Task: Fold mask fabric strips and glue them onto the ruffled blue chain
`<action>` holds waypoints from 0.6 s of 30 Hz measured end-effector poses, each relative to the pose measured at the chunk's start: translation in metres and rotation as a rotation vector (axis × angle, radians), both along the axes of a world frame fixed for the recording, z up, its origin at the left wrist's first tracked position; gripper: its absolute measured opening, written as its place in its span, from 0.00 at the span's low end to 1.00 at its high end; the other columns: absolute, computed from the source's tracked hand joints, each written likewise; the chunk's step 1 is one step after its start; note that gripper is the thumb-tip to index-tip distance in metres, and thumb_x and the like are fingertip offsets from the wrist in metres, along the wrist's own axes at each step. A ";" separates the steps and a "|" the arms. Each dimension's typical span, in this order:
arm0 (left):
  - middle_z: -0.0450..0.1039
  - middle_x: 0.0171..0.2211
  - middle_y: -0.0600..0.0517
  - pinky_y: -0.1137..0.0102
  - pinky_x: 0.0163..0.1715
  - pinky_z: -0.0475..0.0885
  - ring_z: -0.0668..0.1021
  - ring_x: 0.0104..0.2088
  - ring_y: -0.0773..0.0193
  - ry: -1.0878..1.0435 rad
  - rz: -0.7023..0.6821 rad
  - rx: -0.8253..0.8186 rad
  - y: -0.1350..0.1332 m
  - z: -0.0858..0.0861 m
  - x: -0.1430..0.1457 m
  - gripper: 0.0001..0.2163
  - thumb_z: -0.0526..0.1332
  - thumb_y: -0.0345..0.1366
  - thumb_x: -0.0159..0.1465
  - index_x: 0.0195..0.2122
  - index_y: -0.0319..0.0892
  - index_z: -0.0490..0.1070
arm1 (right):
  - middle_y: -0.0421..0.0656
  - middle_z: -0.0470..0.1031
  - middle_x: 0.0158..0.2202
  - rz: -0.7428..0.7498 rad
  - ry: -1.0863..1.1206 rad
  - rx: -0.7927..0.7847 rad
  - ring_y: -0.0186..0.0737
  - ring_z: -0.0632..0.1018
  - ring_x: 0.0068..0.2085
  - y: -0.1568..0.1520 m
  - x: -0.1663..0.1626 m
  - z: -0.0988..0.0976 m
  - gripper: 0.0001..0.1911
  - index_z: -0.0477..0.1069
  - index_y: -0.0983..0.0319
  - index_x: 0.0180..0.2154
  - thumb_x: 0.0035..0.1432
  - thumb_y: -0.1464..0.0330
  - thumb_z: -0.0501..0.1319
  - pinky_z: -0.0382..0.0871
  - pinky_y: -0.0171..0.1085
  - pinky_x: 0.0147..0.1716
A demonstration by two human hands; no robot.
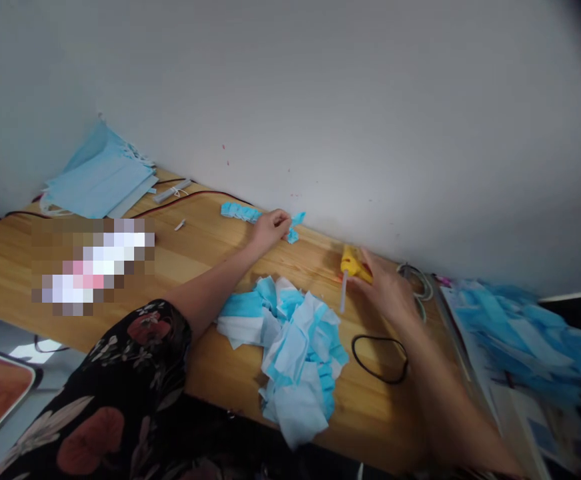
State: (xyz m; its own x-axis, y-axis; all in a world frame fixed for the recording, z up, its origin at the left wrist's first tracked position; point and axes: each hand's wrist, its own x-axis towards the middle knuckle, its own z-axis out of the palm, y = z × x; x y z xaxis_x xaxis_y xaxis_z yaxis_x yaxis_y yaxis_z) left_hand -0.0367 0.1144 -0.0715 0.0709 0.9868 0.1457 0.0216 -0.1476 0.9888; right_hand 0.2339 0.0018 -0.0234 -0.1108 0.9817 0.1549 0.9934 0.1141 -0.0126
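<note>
My left hand (270, 229) is closed in a pinch on a small crumpled piece of blue fabric (293, 235) near the wall. A row of folded blue pieces (240, 212) lies just left of these fingers. My right hand (384, 283) is wrapped round a yellow glue gun (350, 261), whose clear glue stick (343, 293) sticks out toward me. Part of the gun is hidden by the fingers. Between my forearms, a loose heap of cut blue and white fabric pieces (295, 347) spreads over the wooden table (195, 240).
Flat blue face masks (103, 177) are stacked at the back left, beside a bundle of glue sticks (173, 191). A black loop (380, 360) lies under my right forearm. More blue fabric (530, 333) is piled at the right. Cables (423, 283) lie by the wall.
</note>
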 end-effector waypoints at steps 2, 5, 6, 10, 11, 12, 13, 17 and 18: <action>0.68 0.19 0.58 0.78 0.21 0.66 0.72 0.18 0.73 -0.059 -0.079 -0.054 -0.004 0.007 -0.001 0.04 0.58 0.32 0.61 0.31 0.38 0.69 | 0.51 0.76 0.52 0.073 -0.034 -0.015 0.57 0.78 0.49 -0.011 0.023 -0.004 0.31 0.61 0.58 0.62 0.59 0.57 0.59 0.72 0.48 0.44; 0.68 0.18 0.58 0.79 0.16 0.59 0.71 0.16 0.73 -0.063 -0.175 -0.127 -0.011 0.016 -0.002 0.05 0.60 0.33 0.60 0.32 0.36 0.71 | 0.50 0.74 0.55 0.168 -0.008 -0.043 0.54 0.75 0.54 -0.023 0.044 -0.004 0.28 0.64 0.57 0.60 0.59 0.60 0.59 0.70 0.49 0.50; 0.68 0.18 0.58 0.79 0.15 0.58 0.72 0.16 0.74 -0.059 -0.193 -0.141 -0.012 0.018 -0.002 0.05 0.61 0.33 0.60 0.32 0.36 0.72 | 0.50 0.74 0.55 0.190 0.007 -0.054 0.54 0.75 0.54 -0.024 0.045 0.000 0.26 0.66 0.57 0.59 0.59 0.61 0.59 0.70 0.50 0.50; 0.68 0.17 0.58 0.80 0.13 0.56 0.71 0.15 0.75 -0.068 -0.228 -0.141 -0.015 0.019 -0.003 0.05 0.63 0.33 0.59 0.32 0.35 0.72 | 0.47 0.78 0.48 0.220 0.178 0.015 0.49 0.78 0.48 -0.010 0.016 0.022 0.18 0.73 0.56 0.51 0.62 0.62 0.55 0.71 0.47 0.48; 0.68 0.17 0.58 0.80 0.13 0.56 0.70 0.15 0.75 -0.071 -0.235 -0.133 -0.015 0.018 -0.003 0.06 0.63 0.33 0.59 0.32 0.35 0.72 | 0.47 0.79 0.45 0.227 0.258 0.040 0.47 0.79 0.45 -0.002 0.002 0.027 0.17 0.74 0.56 0.49 0.62 0.63 0.54 0.73 0.45 0.45; 0.67 0.16 0.58 0.80 0.13 0.56 0.69 0.14 0.75 -0.074 -0.242 -0.126 -0.014 0.018 -0.003 0.06 0.64 0.34 0.58 0.32 0.35 0.72 | 0.47 0.79 0.43 0.233 0.327 0.059 0.45 0.79 0.42 0.007 -0.012 0.030 0.16 0.75 0.57 0.47 0.62 0.63 0.54 0.73 0.44 0.43; 0.67 0.16 0.58 0.80 0.13 0.55 0.68 0.13 0.76 -0.076 -0.249 -0.120 -0.014 0.017 -0.003 0.06 0.64 0.34 0.58 0.31 0.35 0.72 | 0.47 0.79 0.41 0.228 0.381 0.081 0.44 0.79 0.41 0.016 -0.026 0.032 0.15 0.76 0.58 0.45 0.62 0.64 0.54 0.73 0.42 0.41; 0.67 0.16 0.59 0.79 0.13 0.55 0.66 0.13 0.76 -0.074 -0.256 -0.113 -0.012 0.015 -0.003 0.07 0.64 0.35 0.58 0.30 0.35 0.72 | 0.45 0.80 0.39 0.211 0.532 0.111 0.41 0.78 0.37 0.052 -0.067 0.029 0.13 0.77 0.59 0.43 0.58 0.66 0.58 0.71 0.40 0.39; 0.67 0.16 0.59 0.79 0.13 0.55 0.66 0.13 0.76 -0.071 -0.253 -0.112 -0.012 0.015 -0.004 0.07 0.64 0.36 0.58 0.30 0.36 0.73 | 0.45 0.80 0.38 0.195 0.573 0.111 0.41 0.77 0.37 0.058 -0.072 0.027 0.14 0.76 0.59 0.44 0.57 0.66 0.58 0.71 0.40 0.39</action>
